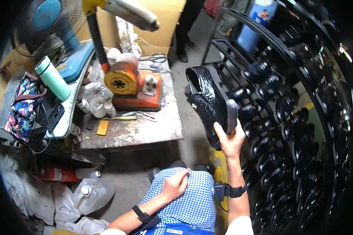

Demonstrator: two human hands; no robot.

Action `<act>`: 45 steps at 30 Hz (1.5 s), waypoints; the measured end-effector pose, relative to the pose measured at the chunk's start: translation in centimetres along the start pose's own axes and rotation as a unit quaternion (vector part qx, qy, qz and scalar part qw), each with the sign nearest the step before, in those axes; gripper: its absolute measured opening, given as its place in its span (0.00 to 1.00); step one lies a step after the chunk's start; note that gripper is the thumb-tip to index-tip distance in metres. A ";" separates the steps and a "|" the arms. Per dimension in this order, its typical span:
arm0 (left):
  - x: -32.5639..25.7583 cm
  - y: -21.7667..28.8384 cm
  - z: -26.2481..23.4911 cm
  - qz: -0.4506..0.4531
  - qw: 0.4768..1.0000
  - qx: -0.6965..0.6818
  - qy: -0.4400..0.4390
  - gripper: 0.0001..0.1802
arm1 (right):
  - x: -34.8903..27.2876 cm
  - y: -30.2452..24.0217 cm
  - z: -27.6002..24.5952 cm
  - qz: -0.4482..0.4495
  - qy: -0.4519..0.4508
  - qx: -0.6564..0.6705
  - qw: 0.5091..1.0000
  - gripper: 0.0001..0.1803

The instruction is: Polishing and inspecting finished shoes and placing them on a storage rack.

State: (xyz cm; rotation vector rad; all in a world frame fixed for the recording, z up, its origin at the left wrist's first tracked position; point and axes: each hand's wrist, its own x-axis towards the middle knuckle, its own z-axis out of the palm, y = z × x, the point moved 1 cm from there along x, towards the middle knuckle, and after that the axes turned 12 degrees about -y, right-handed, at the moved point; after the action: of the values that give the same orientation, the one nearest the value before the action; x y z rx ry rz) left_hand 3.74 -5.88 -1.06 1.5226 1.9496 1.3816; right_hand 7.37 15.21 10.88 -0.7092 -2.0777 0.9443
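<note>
The right hand [230, 141] grips a glossy black shoe [208, 102] by its heel, lifted beside the rack [262, 47] of similar shoes. The left hand [175, 184] rests on the checked apron [192, 203], fingers loosely curled, apparently holding nothing. Racking seems underway; next comes finding a free slot.

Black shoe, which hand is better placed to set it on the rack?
Probably the right hand: it grips the black shoe beside the rack. The left hand rests on the lap.
</note>
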 end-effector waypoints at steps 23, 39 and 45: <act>-0.6 -1.3 -2.6 -0.103 0.986 -0.130 0.023 0.12 | 17.8 -6.1 13.5 -0.043 0.034 0.022 0.998 0.15; -0.1 0.5 -3.2 -0.021 0.997 -0.030 0.065 0.09 | 15.4 -4.7 13.3 0.028 0.003 -0.059 0.998 0.25; 0.5 1.6 -2.9 -0.006 0.998 0.001 0.067 0.09 | 18.6 -7.1 14.2 0.060 -0.024 -0.076 0.995 0.22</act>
State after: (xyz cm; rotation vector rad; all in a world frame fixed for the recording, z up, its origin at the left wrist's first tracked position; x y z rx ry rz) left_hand 2.34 -6.93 1.80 1.4501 2.0352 1.5137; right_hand -15.97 18.89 17.28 -0.9068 -2.1874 0.8814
